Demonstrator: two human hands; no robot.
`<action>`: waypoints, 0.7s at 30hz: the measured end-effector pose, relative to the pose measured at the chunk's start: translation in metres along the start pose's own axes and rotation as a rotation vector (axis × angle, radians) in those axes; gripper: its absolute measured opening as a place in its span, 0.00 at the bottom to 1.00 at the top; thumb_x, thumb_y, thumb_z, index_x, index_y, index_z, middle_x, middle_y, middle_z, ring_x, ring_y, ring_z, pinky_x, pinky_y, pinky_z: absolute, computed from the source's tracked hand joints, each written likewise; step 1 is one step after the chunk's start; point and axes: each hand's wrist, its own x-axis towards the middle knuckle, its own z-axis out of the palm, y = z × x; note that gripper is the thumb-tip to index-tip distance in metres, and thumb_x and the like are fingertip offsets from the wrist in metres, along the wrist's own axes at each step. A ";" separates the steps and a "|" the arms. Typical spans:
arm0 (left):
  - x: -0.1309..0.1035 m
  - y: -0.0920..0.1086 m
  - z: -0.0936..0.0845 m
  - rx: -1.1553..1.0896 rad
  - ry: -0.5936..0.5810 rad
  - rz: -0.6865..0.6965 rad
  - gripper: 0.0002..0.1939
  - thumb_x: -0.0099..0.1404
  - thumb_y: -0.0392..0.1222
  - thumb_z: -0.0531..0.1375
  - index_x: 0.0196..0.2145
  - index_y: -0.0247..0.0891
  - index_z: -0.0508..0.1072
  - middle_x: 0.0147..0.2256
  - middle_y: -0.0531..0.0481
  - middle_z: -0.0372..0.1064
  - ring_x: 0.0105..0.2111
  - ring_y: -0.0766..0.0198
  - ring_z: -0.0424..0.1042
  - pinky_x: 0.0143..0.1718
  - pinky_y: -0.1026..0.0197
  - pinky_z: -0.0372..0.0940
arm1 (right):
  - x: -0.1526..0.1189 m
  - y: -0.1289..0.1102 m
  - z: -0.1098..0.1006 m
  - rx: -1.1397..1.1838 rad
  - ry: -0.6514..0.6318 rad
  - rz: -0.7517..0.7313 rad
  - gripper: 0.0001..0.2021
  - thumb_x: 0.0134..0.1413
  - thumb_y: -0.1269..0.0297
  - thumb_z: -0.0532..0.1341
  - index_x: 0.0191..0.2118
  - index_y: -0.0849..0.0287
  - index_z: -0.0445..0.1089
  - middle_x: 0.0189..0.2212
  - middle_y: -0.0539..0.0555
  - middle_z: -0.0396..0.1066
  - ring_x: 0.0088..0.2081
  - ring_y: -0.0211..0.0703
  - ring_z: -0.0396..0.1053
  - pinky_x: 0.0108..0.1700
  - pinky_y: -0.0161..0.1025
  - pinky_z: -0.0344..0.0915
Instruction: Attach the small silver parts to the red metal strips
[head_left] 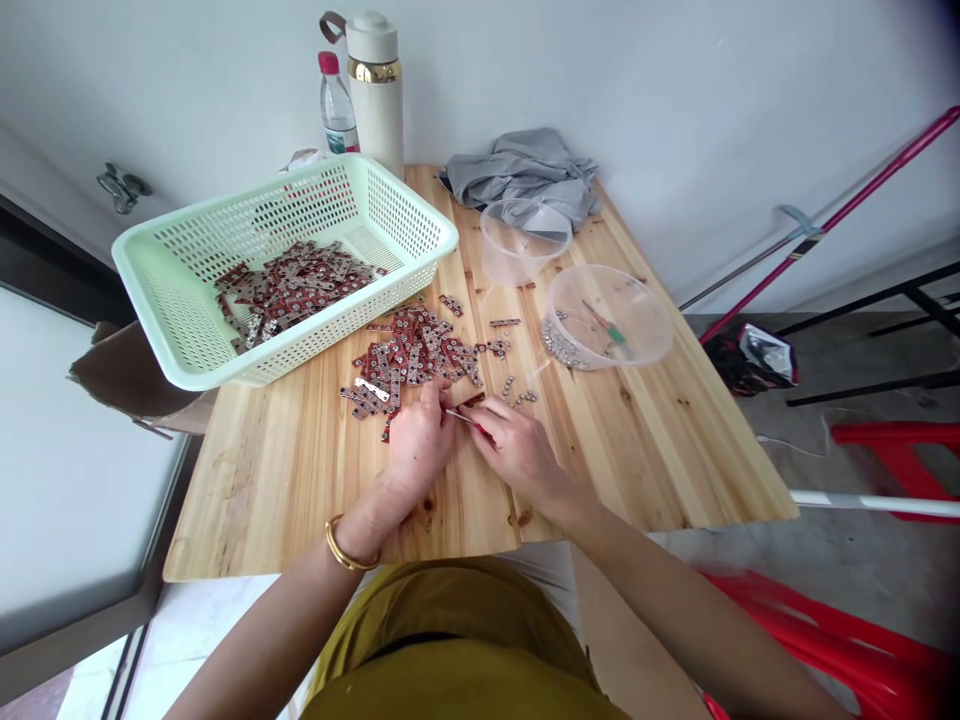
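My left hand (421, 435) is closed at the near edge of a pile of small reddish-brown strips with metal studs (416, 350). Its fingertips pinch something small that the fingers hide. Close by on the right, my right hand (519, 445) grips a small red-handled tool (482, 431), whose thin metal shaft points left to the left hand's fingers. The tool's exact kind is not clear. Just beyond my right fingers lie several tiny metal pieces (525, 397). One pale, shiny strip (371, 389) shows at the pile's left side.
A pale green basket (277, 355) with more strips stands at the left. On the right, a clear round tub (652, 320) holds small metal parts and a green-handled tool (616, 335). Behind it are another clear tub (504, 258), grey cloth (517, 165), a bottle (337, 105) and a flask (377, 110).
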 end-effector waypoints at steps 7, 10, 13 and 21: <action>-0.002 0.003 0.001 0.059 0.007 -0.005 0.11 0.67 0.37 0.54 0.47 0.38 0.70 0.37 0.46 0.76 0.36 0.57 0.76 0.35 0.60 0.66 | -0.011 -0.009 -0.013 0.105 0.087 0.168 0.15 0.65 0.65 0.50 0.55 0.56 0.63 0.44 0.58 0.69 0.45 0.47 0.70 0.45 0.45 0.69; -0.002 0.004 0.001 0.050 0.018 0.053 0.09 0.66 0.34 0.54 0.41 0.39 0.73 0.38 0.48 0.76 0.38 0.58 0.75 0.37 0.60 0.66 | -0.016 -0.012 -0.010 0.088 0.117 0.211 0.12 0.65 0.68 0.49 0.49 0.55 0.65 0.41 0.57 0.68 0.43 0.47 0.70 0.43 0.44 0.68; -0.002 0.002 0.002 0.041 0.040 0.096 0.09 0.65 0.33 0.54 0.38 0.39 0.74 0.38 0.49 0.76 0.38 0.59 0.74 0.38 0.61 0.65 | -0.017 -0.015 -0.006 0.053 0.096 0.213 0.10 0.64 0.69 0.51 0.43 0.56 0.68 0.38 0.56 0.67 0.39 0.46 0.69 0.40 0.42 0.67; -0.002 0.001 0.003 0.019 0.032 0.105 0.09 0.64 0.32 0.55 0.38 0.38 0.74 0.37 0.48 0.75 0.38 0.60 0.73 0.39 0.61 0.65 | -0.014 -0.017 -0.006 0.022 0.067 0.211 0.09 0.63 0.70 0.52 0.41 0.58 0.70 0.36 0.56 0.66 0.38 0.45 0.69 0.38 0.39 0.65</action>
